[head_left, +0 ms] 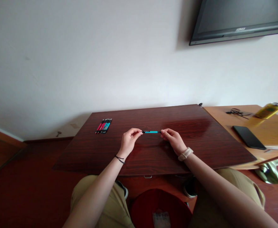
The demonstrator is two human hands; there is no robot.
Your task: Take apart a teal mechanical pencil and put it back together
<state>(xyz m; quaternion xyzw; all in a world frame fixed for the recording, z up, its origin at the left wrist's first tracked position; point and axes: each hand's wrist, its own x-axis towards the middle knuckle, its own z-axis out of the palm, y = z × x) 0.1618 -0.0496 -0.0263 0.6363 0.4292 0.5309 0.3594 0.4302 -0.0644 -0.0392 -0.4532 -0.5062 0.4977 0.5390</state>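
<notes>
A blue and black pen [151, 132] is held level between my two hands over the dark wooden table [176, 117]. My left hand [130, 139] pinches its left end between thumb and fingers. At the other end, my right hand [173, 139] grips the pen's black tip in the same way. To the left on the tabletop, several pens [103, 126] lie side by side in a slanted row, the pink ones on the left and the blue ones on the right.
A lighter wooden table [224, 115] adjoins on the right, bearing a black phone [249, 137], a coiled cable [237, 112] and a yellow can [268, 110]. Between my knees is a red bin [139, 207]. A television [240, 22] hangs on the wall.
</notes>
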